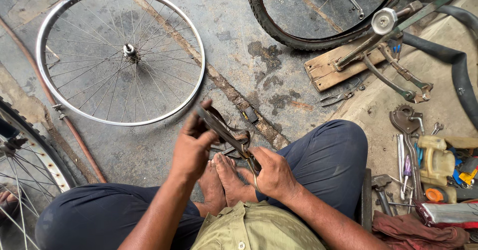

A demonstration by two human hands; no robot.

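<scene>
Right hand closed on the near end of a long dark metal shears-like tool; left hand clamps its far end. Judged stiff, heavy (greasy, probably); best held at both ends. Beyond: bare silver spoked wheel rim on concrete floor.

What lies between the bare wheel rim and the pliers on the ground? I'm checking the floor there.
In the head view, only cracked, stained concrete floor lies between the wheel rim and the pliers; no tool or part sits there.

I am holding both forearms in front of me, left hand clenching high with thumb up, right hand gripping lower, fingers curled.
</scene>
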